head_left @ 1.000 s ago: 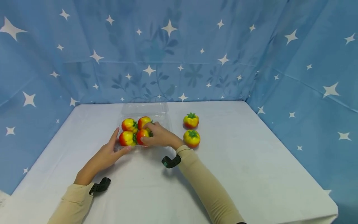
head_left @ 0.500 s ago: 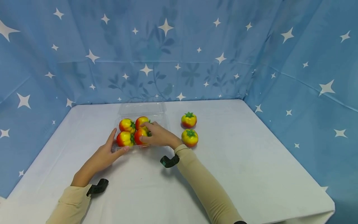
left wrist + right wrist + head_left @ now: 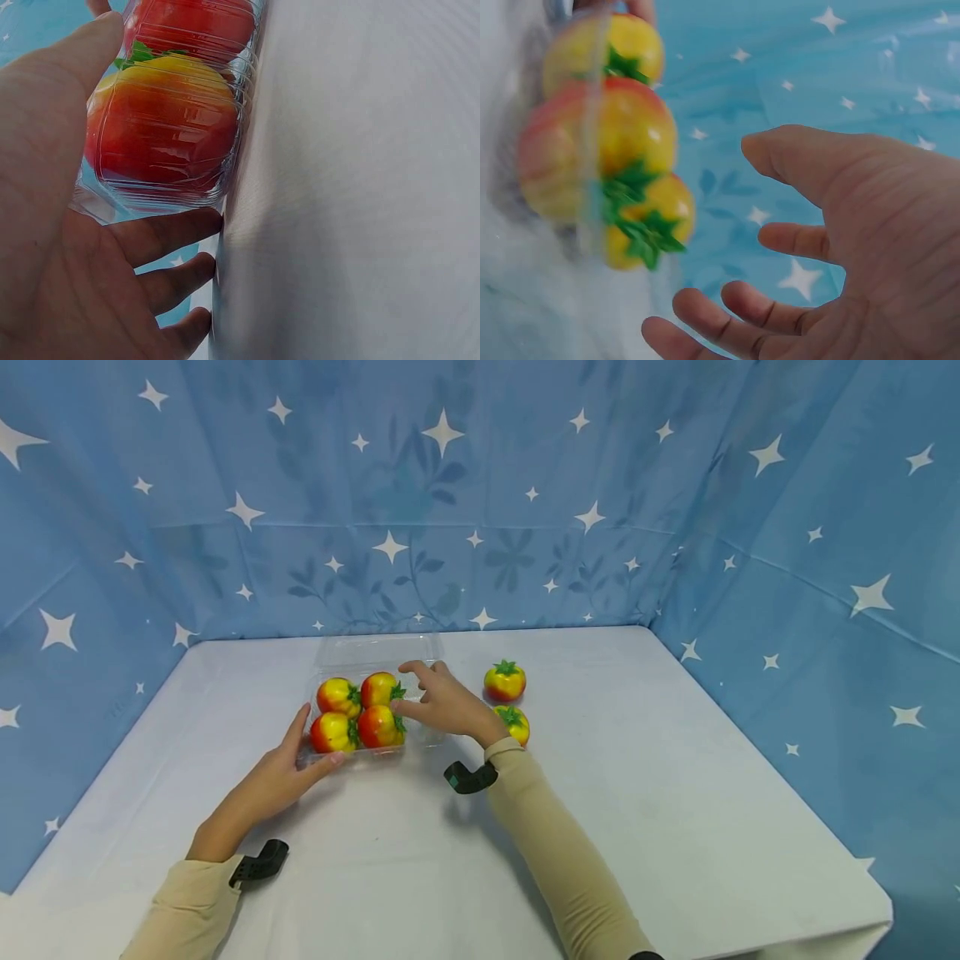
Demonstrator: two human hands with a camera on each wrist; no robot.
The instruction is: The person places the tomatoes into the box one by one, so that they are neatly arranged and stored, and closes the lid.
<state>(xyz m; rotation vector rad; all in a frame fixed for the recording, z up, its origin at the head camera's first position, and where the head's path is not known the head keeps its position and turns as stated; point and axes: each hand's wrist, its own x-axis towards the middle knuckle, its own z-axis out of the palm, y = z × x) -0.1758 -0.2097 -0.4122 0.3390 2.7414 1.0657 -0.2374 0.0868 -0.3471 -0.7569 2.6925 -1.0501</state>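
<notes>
A clear plastic clamshell box [image 3: 420, 672] sat on the white table [image 3: 637, 793], a little left of centre and towards the far edge, its lid folded back behind it. Four red-and-yellow tomatoes [image 3: 358, 713] with green tops filled its left part in a tight two-by-two block, each touching its neighbours.

Two loose tomatoes lay on the table just right of the box: the far one [image 3: 505, 681] in full view, the near one [image 3: 517, 723] partly hidden behind the right wrist. Nothing else stood between the hands and the box.

The left hand [image 3: 288, 768] rested against the box's near left corner, thumb up along the side wall and fingers straight beneath the front edge, steadying it without curling round it; the left wrist view showed the palm flat against the ribbed plastic. The right hand [image 3: 446, 702] hovered over the box's right half, just beside the packed tomatoes, fingers relaxed and spread, holding nothing.

No brand, label or writing could be read anywhere; the blue backdrop [image 3: 480, 485] bore only white stars and faint leaf prints.
</notes>
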